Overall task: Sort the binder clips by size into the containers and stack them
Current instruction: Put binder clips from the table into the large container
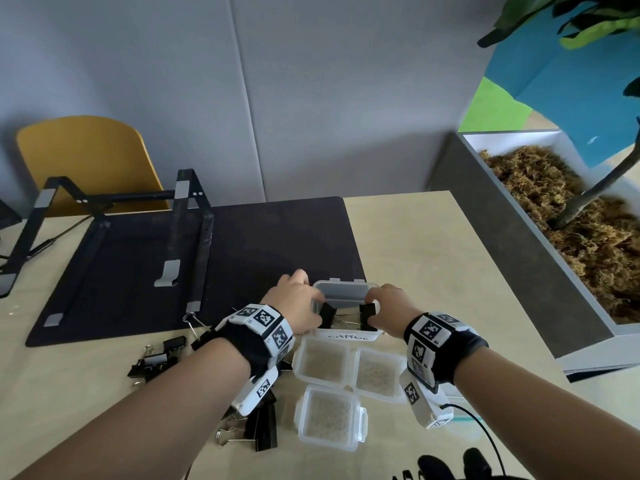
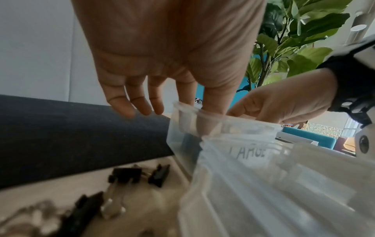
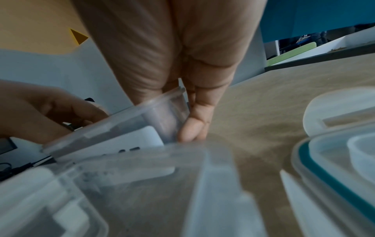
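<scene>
Loose clips (image 1: 157,358): black binder clips lay on the table (image 1: 433,237) left of the labelled box, with more (image 1: 259,427) nearer the person.
Left hand (image 1: 294,303): gripped the left side of the labelled box, thumb inside the rim, other fingers (image 2: 129,102) hanging loose outside.
Labelled box (image 1: 341,296): clear plastic, marked "LARGE", open, at the edge of the dark mat (image 1: 242,254); large black clips (image 1: 367,317) inside.
Small boxes (image 1: 349,368): three clear ones, just in front of the labelled box.
Right hand (image 1: 388,306): gripped the right side of the labelled box, fingers (image 3: 194,125) curled against its wall.
</scene>
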Demonstrator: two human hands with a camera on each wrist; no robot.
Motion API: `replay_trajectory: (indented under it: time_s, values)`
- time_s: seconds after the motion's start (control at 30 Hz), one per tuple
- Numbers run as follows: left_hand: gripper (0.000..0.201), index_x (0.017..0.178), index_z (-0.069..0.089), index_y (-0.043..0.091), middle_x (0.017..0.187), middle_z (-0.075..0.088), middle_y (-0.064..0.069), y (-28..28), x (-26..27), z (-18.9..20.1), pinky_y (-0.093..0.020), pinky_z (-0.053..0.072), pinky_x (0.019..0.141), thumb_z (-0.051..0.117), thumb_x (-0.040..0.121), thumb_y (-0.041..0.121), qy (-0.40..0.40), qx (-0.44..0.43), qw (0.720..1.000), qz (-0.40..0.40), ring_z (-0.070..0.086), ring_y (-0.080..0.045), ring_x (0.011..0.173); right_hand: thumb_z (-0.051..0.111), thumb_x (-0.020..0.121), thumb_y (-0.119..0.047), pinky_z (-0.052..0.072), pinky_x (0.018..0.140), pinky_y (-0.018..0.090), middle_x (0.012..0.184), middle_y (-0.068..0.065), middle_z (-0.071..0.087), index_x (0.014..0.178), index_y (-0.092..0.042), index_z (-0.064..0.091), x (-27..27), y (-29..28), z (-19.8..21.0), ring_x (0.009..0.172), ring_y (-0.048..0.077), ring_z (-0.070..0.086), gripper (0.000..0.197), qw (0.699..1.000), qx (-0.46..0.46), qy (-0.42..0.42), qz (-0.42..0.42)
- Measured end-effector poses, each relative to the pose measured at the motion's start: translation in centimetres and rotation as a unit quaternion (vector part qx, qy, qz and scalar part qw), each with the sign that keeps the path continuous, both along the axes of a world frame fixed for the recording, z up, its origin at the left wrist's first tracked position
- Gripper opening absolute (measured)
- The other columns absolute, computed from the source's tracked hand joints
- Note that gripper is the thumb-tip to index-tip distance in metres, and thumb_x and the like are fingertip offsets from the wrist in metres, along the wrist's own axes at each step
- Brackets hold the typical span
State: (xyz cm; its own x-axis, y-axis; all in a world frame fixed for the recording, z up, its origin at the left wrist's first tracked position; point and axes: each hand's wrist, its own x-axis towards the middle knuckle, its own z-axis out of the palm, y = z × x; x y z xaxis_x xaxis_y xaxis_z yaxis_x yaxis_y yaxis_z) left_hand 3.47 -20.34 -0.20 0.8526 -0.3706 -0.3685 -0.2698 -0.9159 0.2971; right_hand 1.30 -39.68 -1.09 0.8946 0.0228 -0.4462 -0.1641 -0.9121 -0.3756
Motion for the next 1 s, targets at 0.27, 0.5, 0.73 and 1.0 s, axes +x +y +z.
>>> replay_trajectory:
  time_s: [0.27,0.5,0.73,1.0]
  values:
    - [0.038,0.125,0.057,0.033,0.125,0.041,-0.001,-0.4,-0.6,-1.0,-0.04,0.047,0.095,0.058,0.088,0.032,0.008,-0.019,0.999,0.032,0.041,-0.024,0.115,0.053,0.087,-0.013,0.039,0.07,0.027,0.122,0.014,0.05,0.118,-0.011,0.057,-0.2,0.6,-0.1,0.104,0.031,0.055,0.031,1.0,-0.005,-0.009,0.01]
    - [0.03,0.12,0.058,0.025,0.126,0.047,0.008,3.0,-1.8,0.5,-0.029,0.047,0.093,0.056,0.09,0.027,-0.015,-0.162,0.984,0.071,0.053,-0.012,0.109,0.055,0.085,-0.023,0.04,0.098,0.035,0.128,0.007,0.045,0.12,-0.021,0.056,-0.9,1.0,1.5,0.118,0.029,0.041,0.036,0.997,-0.049,-0.054,0.041]
    - [0.032,0.12,0.057,0.022,0.127,0.052,0.004,8.5,-2.4,0.8,-0.018,0.034,0.09,0.058,0.088,0.017,-0.015,-0.135,0.983,0.123,0.05,-0.011,0.115,0.052,0.085,-0.024,0.042,0.092,0.034,0.116,0.003,0.053,0.111,-0.021,0.06,-1.3,5.0,4.2,0.11,0.024,0.049,0.027,0.991,-0.019,-0.103,0.086]
    - [0.04,0.125,0.053,0.024,0.131,0.046,0.0,14.0,-2.2,0.4,-0.031,0.041,0.103,0.054,0.087,0.011,0.038,-0.059,0.988,0.135,0.048,-0.019,0.12,0.055,0.087,-0.021,0.047,0.089,0.031,0.116,0.003,0.061,0.114,-0.016,0.06,-3.0,11.2,4.8,0.106,0.021,0.058,0.028,0.975,0.011,-0.016,0.221]
